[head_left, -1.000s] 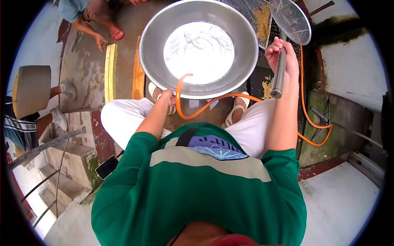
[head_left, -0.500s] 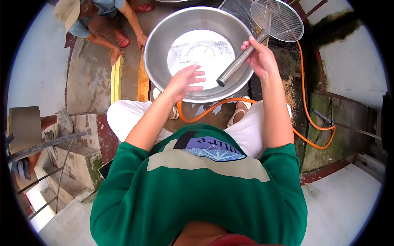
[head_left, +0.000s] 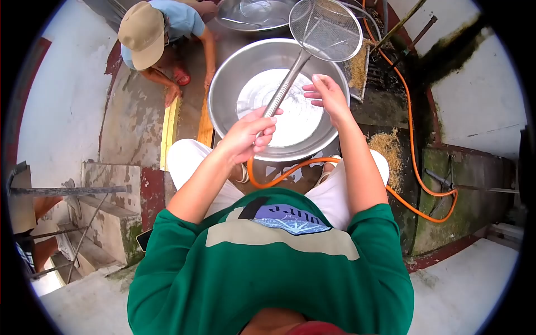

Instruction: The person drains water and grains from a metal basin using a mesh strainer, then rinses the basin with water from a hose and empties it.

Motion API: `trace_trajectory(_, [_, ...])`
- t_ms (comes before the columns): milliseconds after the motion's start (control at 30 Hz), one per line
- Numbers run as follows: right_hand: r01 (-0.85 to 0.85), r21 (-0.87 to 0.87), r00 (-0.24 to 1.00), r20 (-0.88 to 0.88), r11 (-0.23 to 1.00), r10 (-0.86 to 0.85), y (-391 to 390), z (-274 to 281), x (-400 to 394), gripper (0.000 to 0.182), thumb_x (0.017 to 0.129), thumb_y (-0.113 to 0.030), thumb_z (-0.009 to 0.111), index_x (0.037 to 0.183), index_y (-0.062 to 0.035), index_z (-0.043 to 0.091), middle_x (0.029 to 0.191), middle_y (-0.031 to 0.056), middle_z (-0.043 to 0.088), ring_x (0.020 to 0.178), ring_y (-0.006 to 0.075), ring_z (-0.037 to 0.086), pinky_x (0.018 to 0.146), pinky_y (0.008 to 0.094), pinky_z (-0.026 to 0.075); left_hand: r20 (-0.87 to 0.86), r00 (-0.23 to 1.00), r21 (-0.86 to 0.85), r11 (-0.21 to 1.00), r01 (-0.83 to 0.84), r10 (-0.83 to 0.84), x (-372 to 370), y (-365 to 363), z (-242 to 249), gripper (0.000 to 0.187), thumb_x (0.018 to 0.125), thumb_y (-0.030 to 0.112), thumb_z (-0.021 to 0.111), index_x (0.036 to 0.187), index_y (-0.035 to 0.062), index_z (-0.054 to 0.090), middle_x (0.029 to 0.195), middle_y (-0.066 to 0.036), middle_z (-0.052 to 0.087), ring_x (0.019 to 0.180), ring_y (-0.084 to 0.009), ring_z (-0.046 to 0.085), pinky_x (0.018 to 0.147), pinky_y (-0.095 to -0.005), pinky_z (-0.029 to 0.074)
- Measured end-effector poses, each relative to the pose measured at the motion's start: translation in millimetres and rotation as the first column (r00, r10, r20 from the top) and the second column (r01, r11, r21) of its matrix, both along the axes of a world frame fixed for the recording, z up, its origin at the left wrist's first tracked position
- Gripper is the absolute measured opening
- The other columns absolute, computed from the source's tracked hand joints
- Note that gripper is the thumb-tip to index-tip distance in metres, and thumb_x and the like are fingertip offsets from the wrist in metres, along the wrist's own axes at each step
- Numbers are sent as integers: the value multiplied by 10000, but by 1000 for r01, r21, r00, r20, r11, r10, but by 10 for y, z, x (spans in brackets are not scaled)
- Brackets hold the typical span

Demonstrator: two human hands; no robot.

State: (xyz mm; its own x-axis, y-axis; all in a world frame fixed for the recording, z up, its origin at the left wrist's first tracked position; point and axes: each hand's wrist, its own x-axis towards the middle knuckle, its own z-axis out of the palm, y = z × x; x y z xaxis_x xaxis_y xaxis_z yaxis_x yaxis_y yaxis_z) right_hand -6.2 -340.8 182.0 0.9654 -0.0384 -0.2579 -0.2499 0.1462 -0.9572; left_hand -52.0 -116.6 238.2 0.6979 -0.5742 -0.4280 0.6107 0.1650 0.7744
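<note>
We had our left hand [head_left: 248, 134] with fingers clamped on the mesh skimmer [head_left: 325, 29] handle, its head over the steel basin's [head_left: 223, 84] far rim; right hand [head_left: 326, 96] fingers loose, apart above the basin. Best grip low and steady, we figured.

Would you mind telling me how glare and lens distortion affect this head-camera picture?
Head view: strong fisheye bending with black corners; daylight glare whitens the bottom of the steel basin; the strainer in the left hand stays sharp, the right hand too.
</note>
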Motion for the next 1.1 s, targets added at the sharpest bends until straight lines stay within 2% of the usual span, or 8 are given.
trace_trajectory(33, [45, -110, 999, 31, 993, -42, -29, -6, -14, 350, 885, -372, 485, 1066, -73, 484, 947, 86, 614, 879, 156, 583, 732, 264, 450, 41, 999, 45, 999, 3, -4, 2, 109, -20, 323, 863, 105, 480, 1170, 20, 425, 618, 38, 370, 419, -14, 324, 339, -154, 241])
trace_trajectory(300, [167, -57, 971, 184, 984, -154, -230, 29, -146, 134, 837, -184, 575, 852, -51, 572, 746, 25, 611, 678, 91, 568, 633, 220, 443, 279, 955, 315, 931, -185, 95, 33, 661, -171, 309, 839, 83, 522, 1139, 63, 449, 563, 63, 357, 398, -8, 299, 347, -158, 224])
trace_trajectory(600, [134, -12, 975, 178, 991, -129, -320, 146, -310, 136, 852, -188, 562, 877, -54, 569, 742, 20, 596, 683, 94, 560, 652, 227, 441, -87, 970, 94, 971, -220, 228, 671, 625, -429, 167, 820, 49, 534, 954, 31, 437, 660, 15, 404, 494, -33, 367, 381, -169, 259])
trace_trajectory(700, [126, -30, 980, 158, 992, -120, -331, 187, -333, 140, 854, -185, 559, 891, -51, 567, 736, 18, 592, 684, 92, 556, 650, 226, 439, -144, 924, 130, 933, -336, 354, 1172, 483, -603, 157, 835, 61, 539, 980, 12, 503, 665, 28, 411, 483, -23, 342, 386, -158, 266])
trace_trajectory(900, [93, -11, 990, 110, 996, -91, -343, 236, -280, 134, 872, -148, 533, 933, -30, 551, 763, 12, 576, 718, 78, 548, 675, 213, 448, -105, 952, 102, 956, -276, 286, 2751, 224, -912, 157, 833, 71, 543, 729, 45, 428, 612, 23, 387, 482, -35, 345, 379, -157, 260])
trace_trajectory(967, [95, 7, 993, 67, 995, -96, -331, 232, -228, 126, 869, -126, 535, 941, -23, 548, 780, 16, 572, 728, 80, 548, 692, 216, 453, -58, 959, 130, 955, -267, 276, 3393, 123, -957, 129, 837, 89, 539, 759, 27, 457, 600, 18, 398, 474, -41, 349, 383, -148, 293])
trace_trajectory(1033, [93, 11, 995, 36, 996, -93, -316, 211, -157, 121, 865, -106, 538, 946, -17, 547, 787, 15, 568, 736, 80, 549, 700, 215, 455, -94, 969, 83, 971, -222, 230, 4169, 161, -1107, 190, 868, 176, 533, 836, 2, 464, 708, -53, 498, 589, -99, 523, 403, -144, 346])
trace_trajectory(1100, [75, 13, 997, 6, 997, -75, -324, 185, -70, 118, 863, -87, 535, 953, -11, 544, 804, 16, 566, 743, 79, 547, 706, 215, 456, 75, 881, 3, 883, -469, 468, 4369, 143, -909, 435, 876, 339, 522, 1035, -52, 416, 906, -158, 537, 820, -262, 612, 498, -211, 469])
